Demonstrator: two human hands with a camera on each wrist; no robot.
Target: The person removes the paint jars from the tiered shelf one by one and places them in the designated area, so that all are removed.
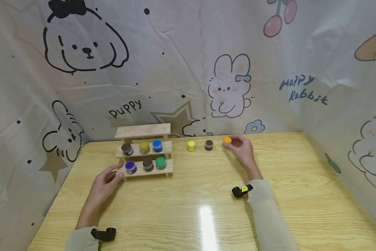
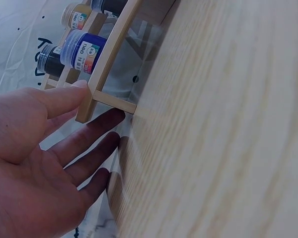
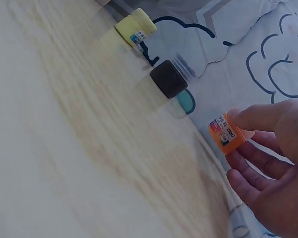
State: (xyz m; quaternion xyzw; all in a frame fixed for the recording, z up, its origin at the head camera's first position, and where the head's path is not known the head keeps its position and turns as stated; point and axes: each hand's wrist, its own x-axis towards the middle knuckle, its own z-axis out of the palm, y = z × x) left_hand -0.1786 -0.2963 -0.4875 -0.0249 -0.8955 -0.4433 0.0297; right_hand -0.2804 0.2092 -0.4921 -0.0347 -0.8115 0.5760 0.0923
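Observation:
My right hand (image 1: 242,150) pinches an orange paint jar (image 3: 223,134) between thumb and fingers, at the back of the table. Left of it stand a dark brown paint jar (image 1: 209,145) and a yellow paint jar (image 1: 191,145). At the left, a stepped wooden rack (image 1: 143,130) carries paint jars on its two lower steps. On the bottom step are a purple jar (image 2: 83,51), a brown jar (image 1: 148,165) and a green jar (image 1: 161,162). My left hand (image 1: 104,184) is at the rack's left end, thumb tip at the bottom step's edge, its other fingers loosely extended.
The middle step holds a dark jar (image 1: 127,149), a mustard-yellow jar (image 1: 144,147) and a blue jar (image 1: 157,145). Printed cloth (image 1: 175,69) with cartoon animals rises behind the wooden table (image 1: 163,212) and along both sides. Small black cameras sit at both wrists.

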